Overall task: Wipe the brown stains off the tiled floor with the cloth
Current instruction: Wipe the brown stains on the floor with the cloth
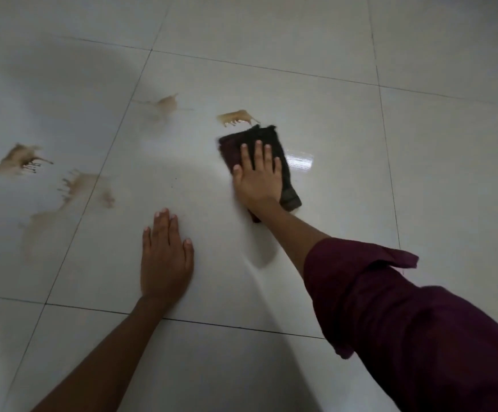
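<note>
1. Tiled floor (316,84): pale glossy tiles with dark joints. The tile under both hands reads clean apart from a wet sheen just right of the cloth, which suggests that patch has been wiped. Most of the soiled area lies to the left and is untouched.
2. Left-side stains: a broad faint smear (84,188) straddling a tile joint, with a paler trail running down from it, and a darker splash (18,160) beyond it with drip marks. Both remain in full.
3. Far stains: a faint blot (166,104) near the tile joint, and a sharper brown splash (237,117) just beyond the cloth's far edge, not yet covered.
4. Cloth (271,138): dark, folded, flat on the floor, its top corner close to the sharper splash.
5. Right hand (258,176): spread flat, fingers extended, pressing the cloth down with the palm rather than gripping it.
6. Left hand (164,254): open, flat on bare tile, holding nothing, judged to be bracing.
7. Assessment: early stage; four stains visible and outstanding, the nearest splash likely next.
</note>
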